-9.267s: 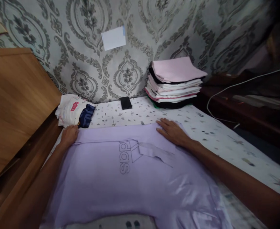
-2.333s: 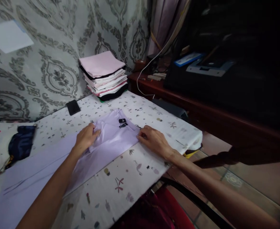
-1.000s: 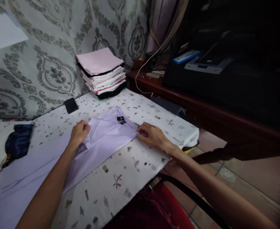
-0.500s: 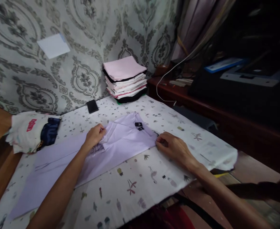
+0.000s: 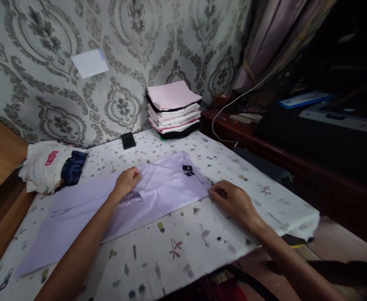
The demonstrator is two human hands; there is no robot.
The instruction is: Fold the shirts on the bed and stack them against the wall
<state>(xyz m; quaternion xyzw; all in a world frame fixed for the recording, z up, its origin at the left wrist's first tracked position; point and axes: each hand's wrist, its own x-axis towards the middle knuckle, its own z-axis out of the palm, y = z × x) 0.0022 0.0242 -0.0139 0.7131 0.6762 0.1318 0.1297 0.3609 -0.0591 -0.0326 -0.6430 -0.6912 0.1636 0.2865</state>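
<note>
A lavender shirt [image 5: 170, 188] lies partly folded along the table, its collar and black label toward the right. My left hand [image 5: 128, 182] is closed on the shirt's folded sleeve part, near the middle of the cloth. At the collar end, my right hand [image 5: 233, 200] pinches the shirt's near right corner between thumb and fingertips. Dark print on the shirt shows partly beside my left wrist.
The table has a white patterned cloth [image 5: 239, 230]. Folded clothes [image 5: 173, 108] are stacked at the back, with a black phone [image 5: 128, 140] to their left. More clothes [image 5: 42, 167] lie at the left edge. A dark red desk [image 5: 214, 121] stands at the right.
The whole view has shifted, so the scene sits a little further right and lower. Both hands remain at about the same places on the shirt.
</note>
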